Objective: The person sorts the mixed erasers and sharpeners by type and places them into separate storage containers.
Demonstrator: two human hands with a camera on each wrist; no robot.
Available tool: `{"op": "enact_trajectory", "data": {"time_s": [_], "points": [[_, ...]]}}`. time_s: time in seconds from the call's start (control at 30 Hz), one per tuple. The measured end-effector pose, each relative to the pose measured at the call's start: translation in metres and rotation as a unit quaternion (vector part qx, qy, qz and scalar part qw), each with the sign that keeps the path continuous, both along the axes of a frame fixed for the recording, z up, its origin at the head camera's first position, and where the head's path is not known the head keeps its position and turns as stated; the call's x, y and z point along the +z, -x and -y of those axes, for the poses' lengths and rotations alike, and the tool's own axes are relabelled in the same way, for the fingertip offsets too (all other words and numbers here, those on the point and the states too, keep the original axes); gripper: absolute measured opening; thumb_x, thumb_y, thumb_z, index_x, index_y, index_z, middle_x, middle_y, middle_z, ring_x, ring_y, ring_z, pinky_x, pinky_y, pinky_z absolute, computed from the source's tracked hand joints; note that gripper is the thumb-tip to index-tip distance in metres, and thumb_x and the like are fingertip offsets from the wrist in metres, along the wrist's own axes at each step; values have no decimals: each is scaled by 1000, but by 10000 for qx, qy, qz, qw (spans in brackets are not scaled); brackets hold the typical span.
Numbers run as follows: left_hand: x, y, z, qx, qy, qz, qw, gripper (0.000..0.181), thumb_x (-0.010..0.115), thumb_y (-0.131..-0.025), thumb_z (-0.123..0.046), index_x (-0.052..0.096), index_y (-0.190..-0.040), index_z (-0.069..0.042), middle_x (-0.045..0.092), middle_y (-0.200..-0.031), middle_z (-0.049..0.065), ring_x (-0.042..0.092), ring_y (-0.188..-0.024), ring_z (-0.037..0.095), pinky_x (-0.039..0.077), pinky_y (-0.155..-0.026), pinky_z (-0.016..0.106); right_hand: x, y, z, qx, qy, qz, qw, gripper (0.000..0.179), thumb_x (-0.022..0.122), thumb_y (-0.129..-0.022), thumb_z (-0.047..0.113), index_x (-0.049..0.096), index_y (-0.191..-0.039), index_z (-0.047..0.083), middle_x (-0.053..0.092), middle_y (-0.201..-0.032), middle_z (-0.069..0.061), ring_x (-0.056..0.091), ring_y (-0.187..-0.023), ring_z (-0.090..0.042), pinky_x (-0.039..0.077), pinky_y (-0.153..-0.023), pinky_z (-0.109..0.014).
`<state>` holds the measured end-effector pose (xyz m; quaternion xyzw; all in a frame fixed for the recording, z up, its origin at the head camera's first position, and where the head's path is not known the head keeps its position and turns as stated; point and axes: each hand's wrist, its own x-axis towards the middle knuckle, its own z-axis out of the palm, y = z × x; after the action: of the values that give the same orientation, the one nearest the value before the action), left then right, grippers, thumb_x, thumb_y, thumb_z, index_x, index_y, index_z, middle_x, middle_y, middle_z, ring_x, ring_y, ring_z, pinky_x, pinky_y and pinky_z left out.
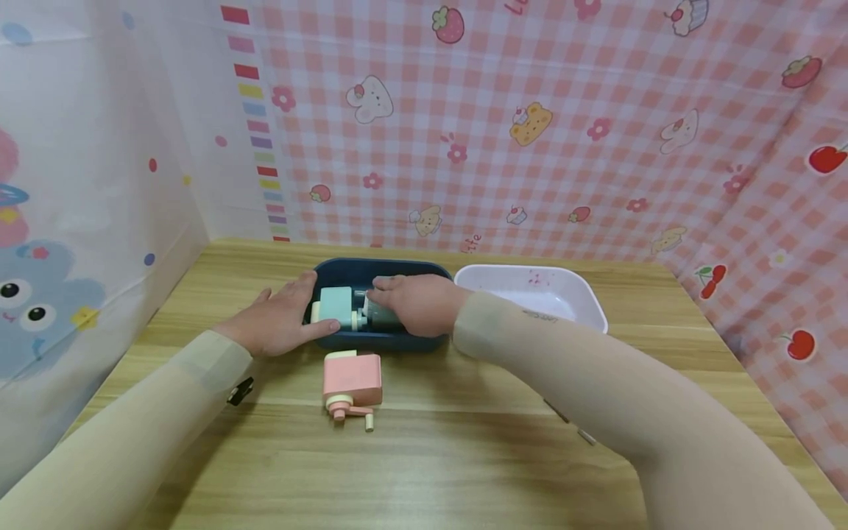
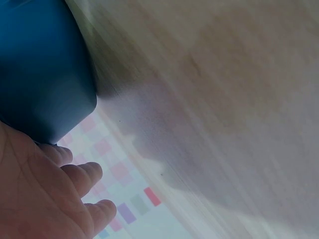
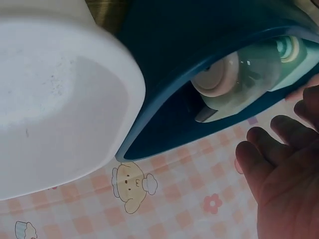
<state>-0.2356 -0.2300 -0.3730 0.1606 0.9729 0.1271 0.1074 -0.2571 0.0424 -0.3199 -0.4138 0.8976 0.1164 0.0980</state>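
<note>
A dark blue basin (image 1: pixel 391 341) stands at the back of the table. My left hand (image 1: pixel 281 320) rests against its left end, fingers extended along the outside and thumb reaching over the front rim. In the basin lies a mint-green hand-crank pencil sharpener (image 1: pixel 336 308). Beside it is a translucent, rounded object with a cream disc end (image 3: pixel 219 78), mostly hidden from the head view. My right hand (image 1: pixel 424 302) is over the basin's right part with fingers extended; the right wrist view shows no grip. In front of the basin sits a pink hand-crank pencil sharpener (image 1: pixel 352 377).
A white basin (image 1: pixel 583 288) stands directly right of the blue one, partly behind my right forearm. Two thin short sticks, one of them a light piece (image 1: pixel 587 437), lie right of my forearm. Patterned cloth (image 1: pixel 477 147) walls the table at the back and sides.
</note>
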Motion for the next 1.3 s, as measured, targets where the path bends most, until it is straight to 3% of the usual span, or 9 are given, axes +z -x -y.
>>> {"op": "enact_trajectory", "data": {"time_s": [0.23,0.5,1.07,1.3], "points": [[1,-1,-1,3,-24,-1,10000,119,39,-96,-85,2,-167,3,5,-176,24,12,-162,46,7,-125,76,4,-9,-10,382,488,-340,9975,49,45,-114,25,44,-162,19,41,-169,-4,39,-157,-19,37,-126,-41],[1,-2,-2,2,-18,-34,10000,118,39,-96,-84,3,-167,4,7,-176,25,13,-162,47,8,-125,76,7,-20,-20,585,964,-361,9930,48,56,-110,27,52,-157,16,47,-165,-6,45,-153,-21,42,-123,-43],[2,-2,-3,20,13,-32,10000,118,38,-96,-84,3,-167,5,7,-175,26,14,-162,47,8,-125,76,2,-44,-22,773,1094,-48,9910,52,59,-109,35,51,-158,21,48,-165,-2,43,-155,-18,38,-126,-43],[2,-2,-3,30,25,-51,10000,118,38,-97,-84,3,-167,5,7,-175,26,14,-162,46,8,-125,76,-7,-55,-19,1283,1157,-214,9847,48,58,-109,34,55,-155,21,52,-162,-3,47,-152,-19,42,-123,-39]]}}
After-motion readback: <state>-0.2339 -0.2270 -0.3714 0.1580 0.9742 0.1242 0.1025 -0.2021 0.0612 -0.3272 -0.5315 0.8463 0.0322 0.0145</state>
